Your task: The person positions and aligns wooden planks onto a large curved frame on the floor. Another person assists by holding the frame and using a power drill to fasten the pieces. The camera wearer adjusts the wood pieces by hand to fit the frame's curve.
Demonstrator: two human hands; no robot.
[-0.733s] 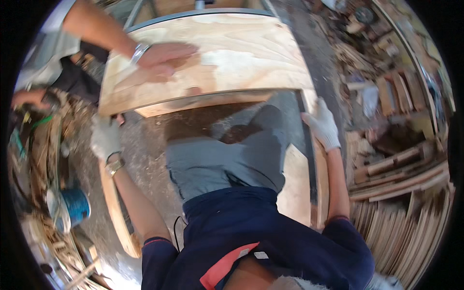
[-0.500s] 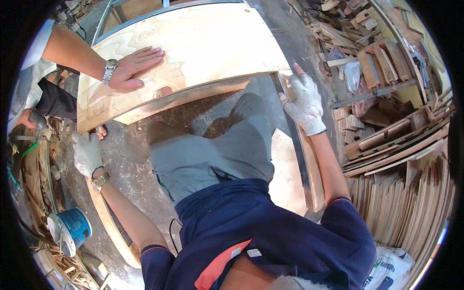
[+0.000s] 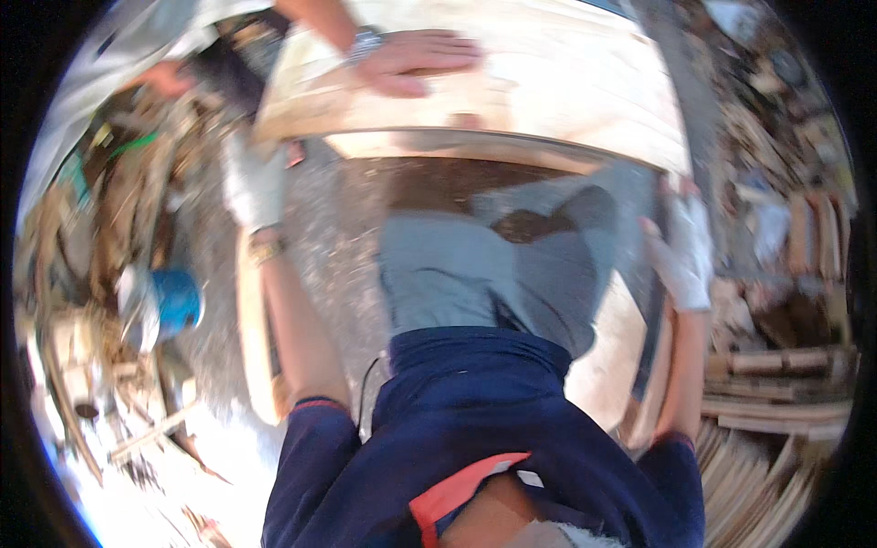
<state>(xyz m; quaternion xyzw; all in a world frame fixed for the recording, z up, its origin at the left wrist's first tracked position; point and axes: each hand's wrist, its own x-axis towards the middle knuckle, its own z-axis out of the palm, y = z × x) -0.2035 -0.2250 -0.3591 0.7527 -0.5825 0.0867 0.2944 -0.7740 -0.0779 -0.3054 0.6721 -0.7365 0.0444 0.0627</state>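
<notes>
In a white glove, my left hand point(image 3: 253, 183) is at the near left corner of a pale plywood board point(image 3: 566, 82), by the end of a wooden side rail point(image 3: 256, 320). Motion blur hides its fingers. My right hand point(image 3: 683, 247), gloved too with bare fingertips, lies along the right-hand side rail point(image 3: 650, 374) near the board's other corner. Its fingers are stretched forward and the thumb is spread inward. Between the two rails are my legs in grey trousers point(image 3: 493, 265). Another person's bare hand point(image 3: 416, 59) with a metal wristwatch lies flat on the board.
A blue and white bucket point(image 3: 174, 306) stands on the floor at left, near scattered wood scraps point(image 3: 137, 183). Stacked wooden strips point(image 3: 776, 411) and shelves of offcuts line the right side. A pale panel point(image 3: 607, 347) is visible inside the right rail.
The whole view has swung and blurred, so the board, rails and bucket appear shifted. Both my hands keep their places by the board's corners; the other person's hand still rests on the board.
</notes>
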